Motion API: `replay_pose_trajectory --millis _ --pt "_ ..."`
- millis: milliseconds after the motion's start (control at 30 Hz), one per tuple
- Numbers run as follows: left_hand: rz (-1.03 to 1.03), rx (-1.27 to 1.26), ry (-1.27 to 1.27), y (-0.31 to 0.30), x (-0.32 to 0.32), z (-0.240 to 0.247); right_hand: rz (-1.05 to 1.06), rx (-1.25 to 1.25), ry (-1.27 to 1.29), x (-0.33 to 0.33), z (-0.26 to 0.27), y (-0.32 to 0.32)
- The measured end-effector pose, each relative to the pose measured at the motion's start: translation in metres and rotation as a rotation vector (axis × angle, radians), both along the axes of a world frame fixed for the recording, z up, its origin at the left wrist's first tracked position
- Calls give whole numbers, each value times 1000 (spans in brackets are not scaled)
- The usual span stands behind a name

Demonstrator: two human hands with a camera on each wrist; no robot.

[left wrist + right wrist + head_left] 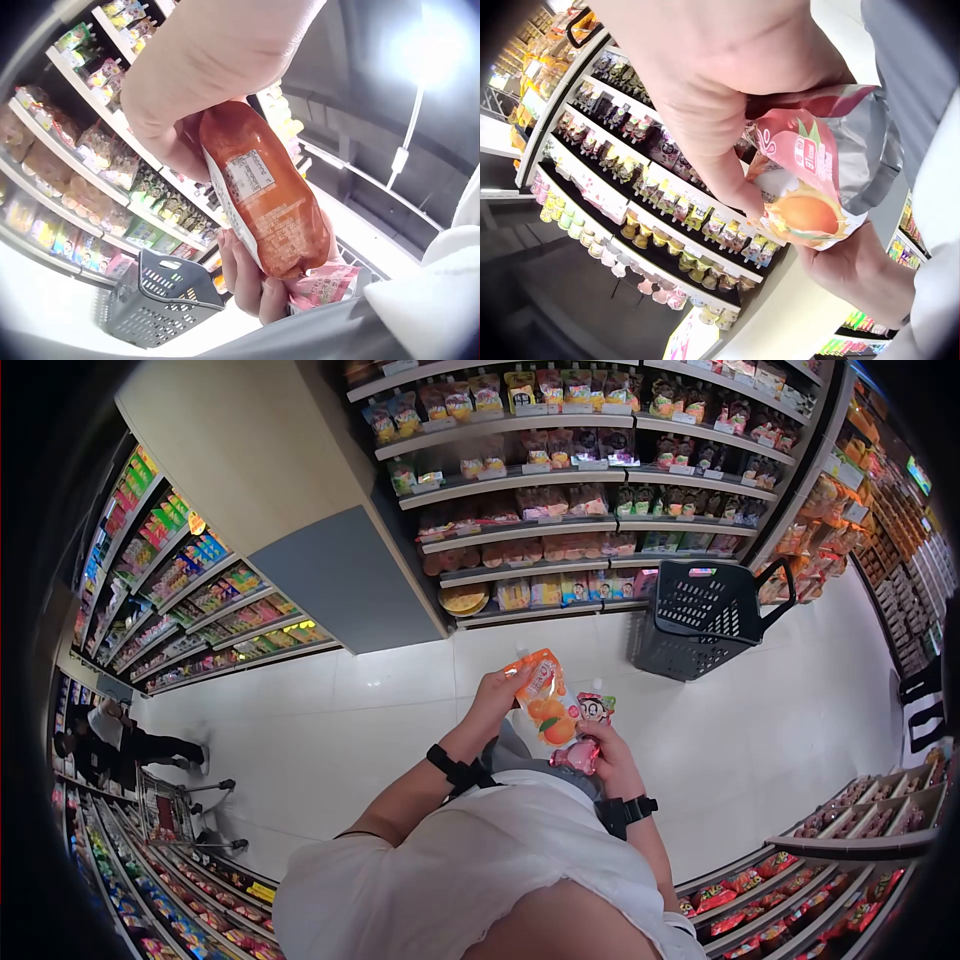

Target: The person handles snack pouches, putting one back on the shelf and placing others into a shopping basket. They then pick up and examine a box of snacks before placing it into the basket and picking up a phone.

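My left hand (490,702) grips the upper left edge of a shiny orange pouch (543,690) printed with oranges, its front turned up toward the head view. Small print and a white label panel cover the back of this orange pouch (281,214) in the left wrist view. My right hand (615,760) holds a pink pouch (576,758), and its thumb lies at the orange pouch's lower right edge. A cartoon face (595,708) shows above that thumb. In the right wrist view the pink pouch (791,139) has a silvery base and overlaps the orange one.
A dark shopping basket (700,622) stands on the pale floor (400,690) before shelves (520,490) of pouches and packets. Far left, a person (105,745) is near a shopping cart (165,810). More stocked racks (810,900) lie at the lower right.
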State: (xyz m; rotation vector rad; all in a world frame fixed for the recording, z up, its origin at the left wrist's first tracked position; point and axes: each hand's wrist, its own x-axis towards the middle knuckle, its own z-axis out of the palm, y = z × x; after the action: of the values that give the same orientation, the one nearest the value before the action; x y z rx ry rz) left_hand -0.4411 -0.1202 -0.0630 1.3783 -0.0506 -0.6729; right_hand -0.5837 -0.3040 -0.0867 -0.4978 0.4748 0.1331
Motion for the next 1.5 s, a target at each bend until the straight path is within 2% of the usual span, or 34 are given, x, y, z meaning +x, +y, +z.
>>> replay_pose_trajectory --millis 200,467,600,700,800,900,1033,1167,1267,1367,1433,1500 --pt "16 -40 61 -4 -2 4 -63 21 43 -8 -2 4" --pt "-111 -202 292 3 4 -6 -87 70 2 -13 9 12" --pt "-130 -244 308 8 6 -3 -67 46 -35 -9 -3 10" --pt "-200 -202 340 15 4 3 -64 12 -57 -1 -5 12" --pt "-366 -52 190 15 -5 1 -109 -9 -88 6 4 17" --pt "-399 36 104 11 -10 4 -139 -49 -77 14 8 16" --pt "-393 47 150 6 7 -3 -93 -127 -107 26 0 14" --pt "-338 40 153 2 28 -13 -72 -248 -139 49 -15 12" --pt "-295 -106 129 -1 55 -27 -127 -243 -114 72 -17 13" --pt "-271 -113 214 -6 105 -44 -76 -129 -39 101 -19 4" --pt "-184 -62 218 -9 152 -44 -51 -130 -49 125 -19 1" --pt "-146 1 192 -11 211 -36 -171 -28 13 153 -10 0"
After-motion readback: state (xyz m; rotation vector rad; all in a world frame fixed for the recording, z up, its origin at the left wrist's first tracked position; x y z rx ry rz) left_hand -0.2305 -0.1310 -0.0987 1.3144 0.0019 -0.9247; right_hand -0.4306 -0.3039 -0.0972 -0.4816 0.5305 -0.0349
